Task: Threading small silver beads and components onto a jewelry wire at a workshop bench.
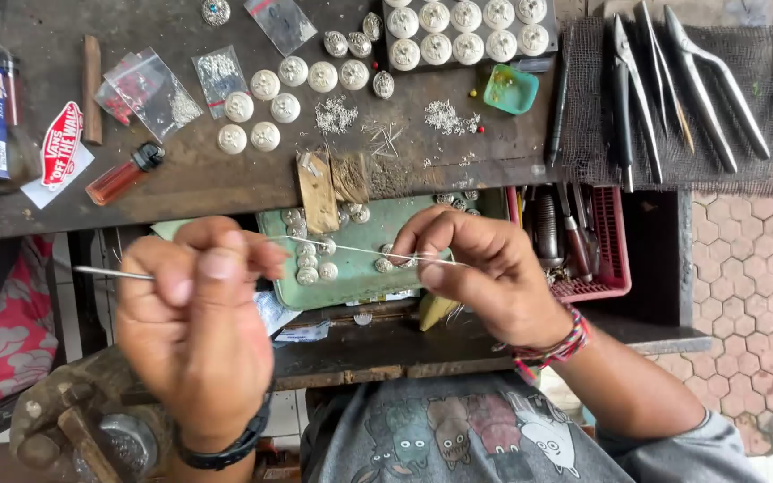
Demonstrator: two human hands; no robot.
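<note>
Silver wire (351, 249), thin and taut above the green tray (351, 284) of round domed pieces, runs between the left hand (197, 326) and right hand (485, 273), both pinched shut on it, seemingly mid-straightening; the next move calls for steady, even tension.

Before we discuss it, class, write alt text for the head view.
Two hands, the left hand and right hand, pull a thin silver wire taut between them over a green tray of small round silver pieces, below a dark workbench holding pliers.
</note>
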